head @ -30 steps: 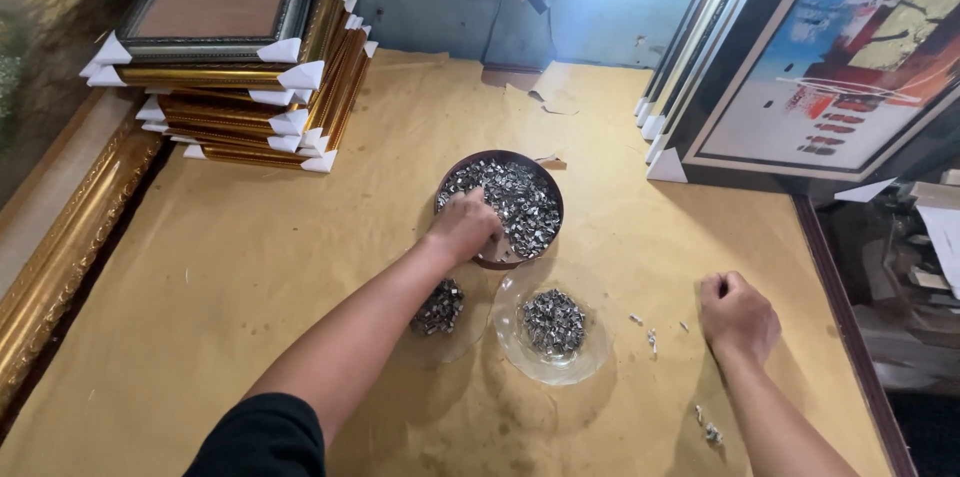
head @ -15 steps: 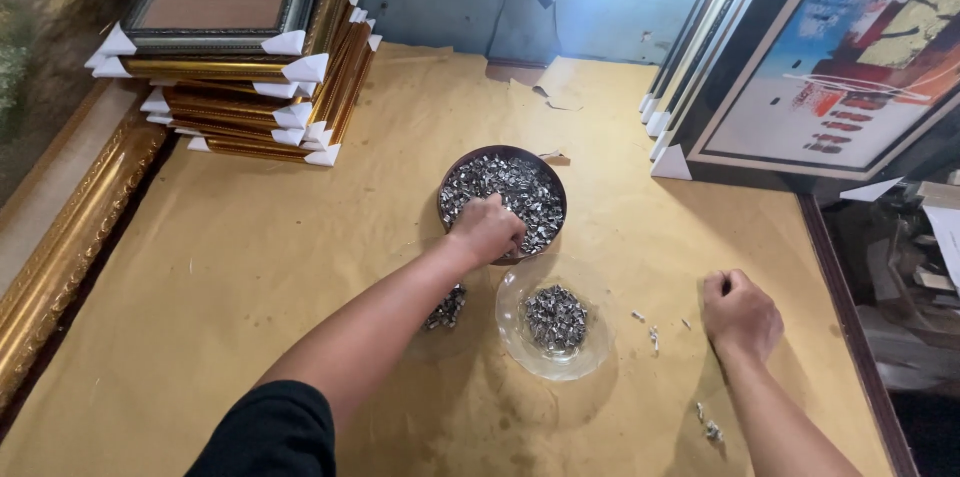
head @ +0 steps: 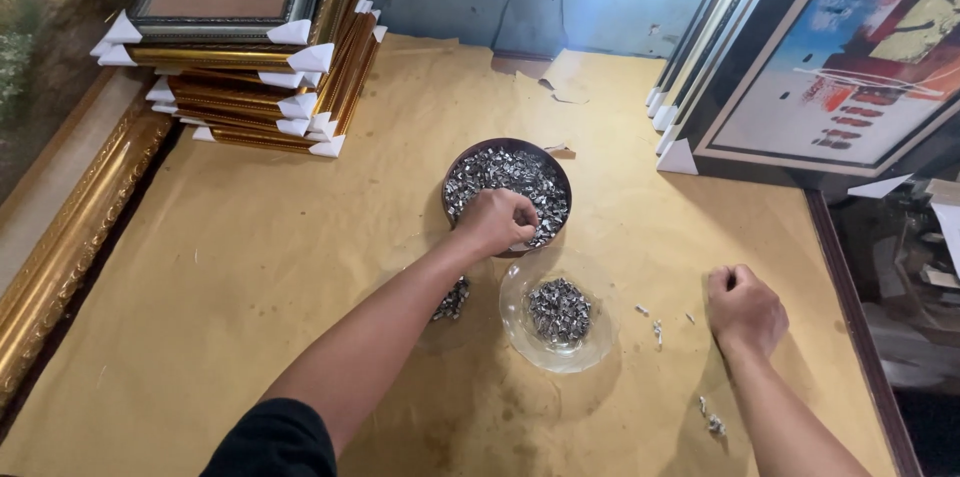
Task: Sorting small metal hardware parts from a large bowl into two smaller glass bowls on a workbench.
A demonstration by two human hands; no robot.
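Observation:
My left hand [head: 497, 220] reaches into a dark round bowl [head: 460, 169] heaped with small shiny metal pieces, its fingers curled down among them. Just in front of the bowl sits a clear glass dish [head: 592, 345] holding a small pile of the same metal pieces [head: 558, 310]. Another small pile [head: 453, 299] lies partly hidden under my left forearm. My right hand [head: 745, 309] rests as a fist on the brown paper table cover [head: 280, 267], to the right of the glass dish. A few loose metal bits [head: 657, 327] lie between the dish and that hand.
A stack of gilded picture frames [head: 255, 57] with white corner guards stands at the back left. A long gold frame [head: 70, 247] runs along the left edge. Framed pictures [head: 830, 67] lean at the back right. More loose bits [head: 712, 420] lie near my right forearm.
My left hand has stayed over the dark bowl, curling lower into the metal pieces. My right fist has barely moved.

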